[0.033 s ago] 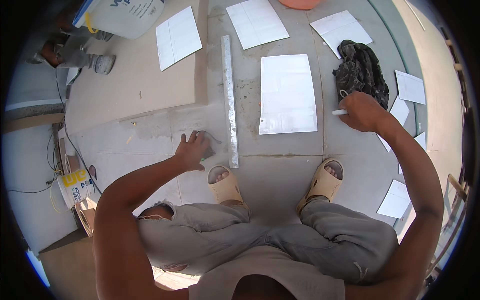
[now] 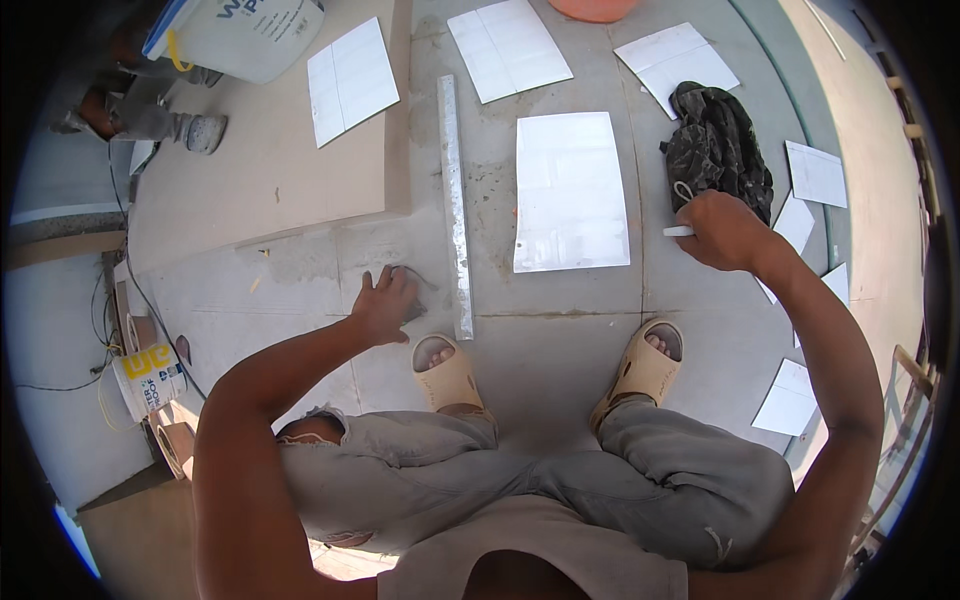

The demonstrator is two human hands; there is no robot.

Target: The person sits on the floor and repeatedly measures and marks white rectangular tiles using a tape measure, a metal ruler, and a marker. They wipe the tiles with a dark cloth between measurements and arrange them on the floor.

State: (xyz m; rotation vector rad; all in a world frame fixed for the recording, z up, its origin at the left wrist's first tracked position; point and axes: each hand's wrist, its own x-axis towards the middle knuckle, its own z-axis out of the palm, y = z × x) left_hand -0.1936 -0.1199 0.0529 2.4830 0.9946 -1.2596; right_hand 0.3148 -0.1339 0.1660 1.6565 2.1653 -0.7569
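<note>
Over the grey jointed floor (image 2: 560,365), the left hand (image 2: 385,308) is held with fingers loosely spread; any grip cannot be told. In the curled fingers of the right hand (image 2: 722,232) a slim white stick (image 2: 677,232) is gripped — one end projecting, apparently for control. Beyond, a white rectangular tile (image 2: 572,190) is laid flat, presumably for steadiness, right of a raised beige slab (image 2: 260,170).

Bar (image 2: 455,210) left of middle tile (image 2: 572,192), bag (image 2: 722,150) right.

Eight-plus white tiles (image 2: 572,195); two sandals (image 2: 446,381); one metal bar (image 2: 455,205); one bag (image 2: 728,140); one pen (image 2: 677,232).
</note>
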